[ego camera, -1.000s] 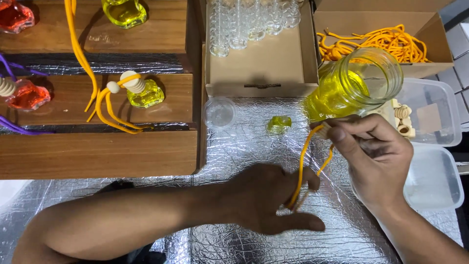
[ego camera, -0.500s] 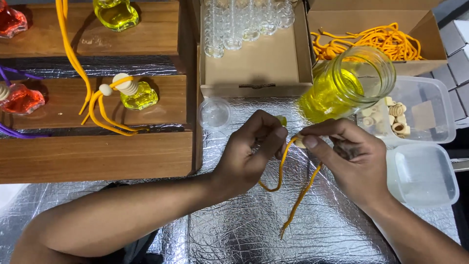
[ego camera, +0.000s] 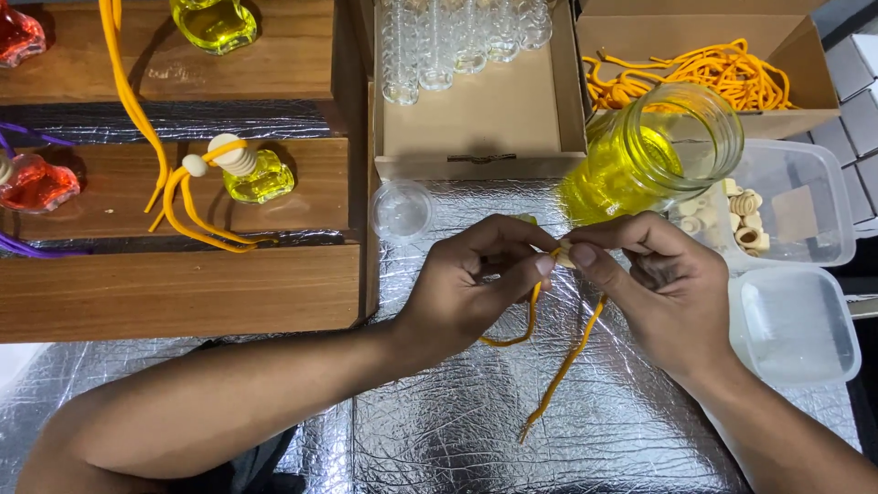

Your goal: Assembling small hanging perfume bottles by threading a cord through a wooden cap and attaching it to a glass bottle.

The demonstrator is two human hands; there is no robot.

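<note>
A thin orange cord [ego camera: 560, 366] is dangling over the foil-covered counter [ego camera: 439, 430], both the left hand [ego camera: 476, 284] and right hand [ego camera: 658, 284] pinching its top end, right by the glass jar of yellow liquid [ego camera: 640, 155].

Orange cord [ego camera: 562, 361], yellow liquid in clear jar [ego camera: 654, 151], crinkled silver foil [ego camera: 457, 430]

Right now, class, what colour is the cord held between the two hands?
Orange-yellow; the cord shows best in the head view.
</note>
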